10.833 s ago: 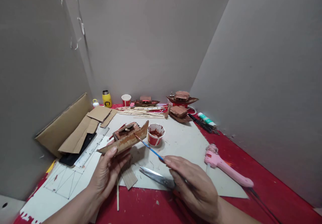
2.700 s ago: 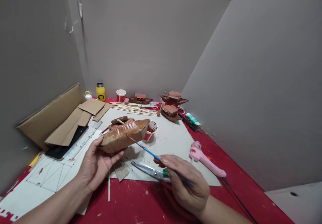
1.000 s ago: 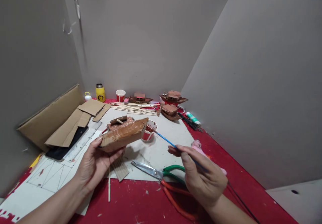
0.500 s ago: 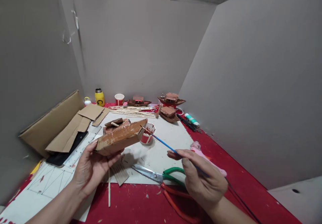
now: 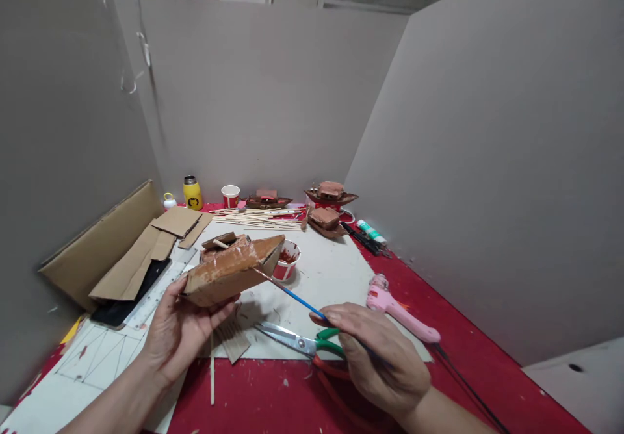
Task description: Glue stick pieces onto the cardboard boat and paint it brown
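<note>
My left hand (image 5: 182, 327) grips a cardboard model boat (image 5: 234, 268) from below, thumb on its near end. Brown paint covers the boat's upper side in patches, while the lower side is bare cardboard. A blue paintbrush (image 5: 297, 299) is pinched in my right hand (image 5: 377, 359), its tip touching the boat's edge near the pointed bow. Behind the bow stands a red-and-white paper cup (image 5: 287, 262) with brown paint inside. Scissors (image 5: 299, 343) with green and orange handles lie beneath my right hand, which partly hides them.
A pink glue gun (image 5: 400, 310) with a cord lies at the right. Brown model boats (image 5: 326, 221), thin wooden sticks (image 5: 263, 218) and a yellow bottle (image 5: 192, 193) are at the back. Cardboard pieces (image 5: 131, 252) and a ruler (image 5: 158, 291) occupy the left. Grey panels (image 5: 273, 96) enclose the table.
My right hand has moved slightly left and down, carrying the brush tip from the bow's point back along the boat's edge. The left hand keeps holding the boat nearly still.
</note>
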The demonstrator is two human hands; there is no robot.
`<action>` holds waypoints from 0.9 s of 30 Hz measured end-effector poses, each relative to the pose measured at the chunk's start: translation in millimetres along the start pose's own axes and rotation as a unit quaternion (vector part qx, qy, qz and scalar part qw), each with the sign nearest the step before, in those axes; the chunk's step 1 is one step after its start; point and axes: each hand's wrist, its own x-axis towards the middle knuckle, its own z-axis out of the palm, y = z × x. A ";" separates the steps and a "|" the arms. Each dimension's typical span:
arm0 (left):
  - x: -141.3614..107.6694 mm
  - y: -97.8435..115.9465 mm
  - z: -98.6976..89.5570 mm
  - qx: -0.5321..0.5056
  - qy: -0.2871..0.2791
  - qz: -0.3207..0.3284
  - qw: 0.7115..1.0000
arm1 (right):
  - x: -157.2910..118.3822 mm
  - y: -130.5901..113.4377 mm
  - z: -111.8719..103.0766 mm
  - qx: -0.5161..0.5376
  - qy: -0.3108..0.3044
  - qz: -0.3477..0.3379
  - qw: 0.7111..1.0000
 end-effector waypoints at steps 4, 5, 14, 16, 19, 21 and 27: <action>0.7 0.8 0.5 0.002 -0.001 0.000 1.000 | -9.0 4.9 -4.0 -0.034 0.036 0.026 0.998; 0.8 1.0 0.7 0.003 -0.002 -0.001 1.000 | -10.6 5.8 -4.9 -0.037 0.043 0.032 0.998; 1.8 0.7 -0.1 0.009 0.013 -0.002 1.000 | -2.6 1.9 -5.8 -0.015 0.020 0.011 1.000; 2.3 0.9 -0.7 0.010 0.012 -0.002 1.000 | -6.9 5.5 -5.5 -0.023 0.042 0.033 0.998; 3.3 1.1 -1.3 0.008 0.011 -0.002 1.000 | -16.6 13.1 -5.3 -0.020 0.073 0.062 0.995; 4.2 0.8 -1.8 0.007 0.009 -0.004 1.000 | -21.4 16.3 -5.8 -0.014 0.086 0.071 0.994; 5.0 -0.1 -2.2 0.008 0.009 -0.014 1.000 | -15.2 11.1 -7.5 0.002 0.043 0.020 0.999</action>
